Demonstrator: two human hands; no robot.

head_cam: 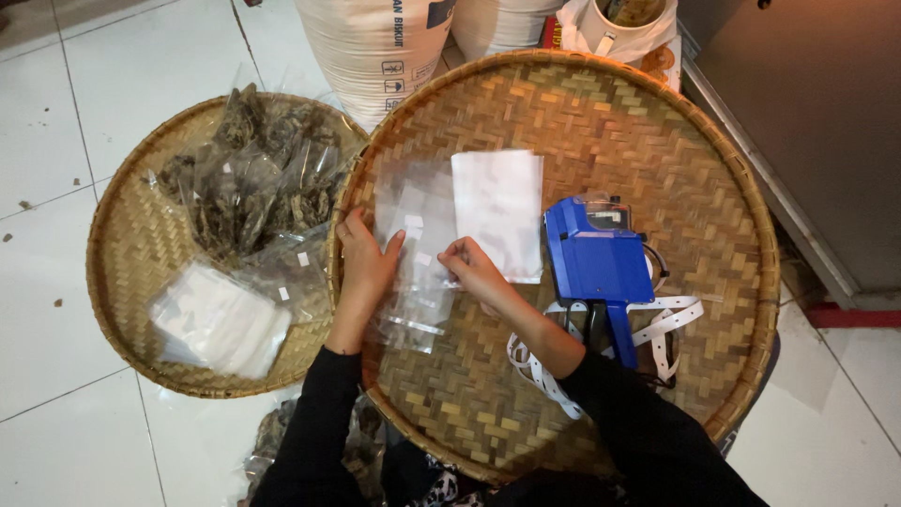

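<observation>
Centre of frame: a large round woven bamboo tray serves as the work surface, apparently resting across the person's lap, judging by the dark sleeves entering from the bottom edge. On it, left of centre, lies a loose pile of small clear plastic bags, several bearing small white stickers. The left hand lies flat on the pile's left edge, fingers spread and pressing down, apparently to keep the slippery bags from sliding. The right hand sits at the pile's right side, fingertips pinched together on the bag surface; whether they grip a sticker or the bag edge cannot be told.

Immediately right of the pile lies one stack of flat white paper sheets, within easy reach. Further right rests one blue plastic label gun, laid down handle toward the person, with one trailing white backing strip looped below it.

Left of frame: a second, smaller round woven bamboo tray on the white tiled floor holds clear bags filled with dried dark leaves and one bundle of white packets. These are kept apart from the empty bags.

Top edge: two white woven sacks; individual bags too overlapped to count.
</observation>
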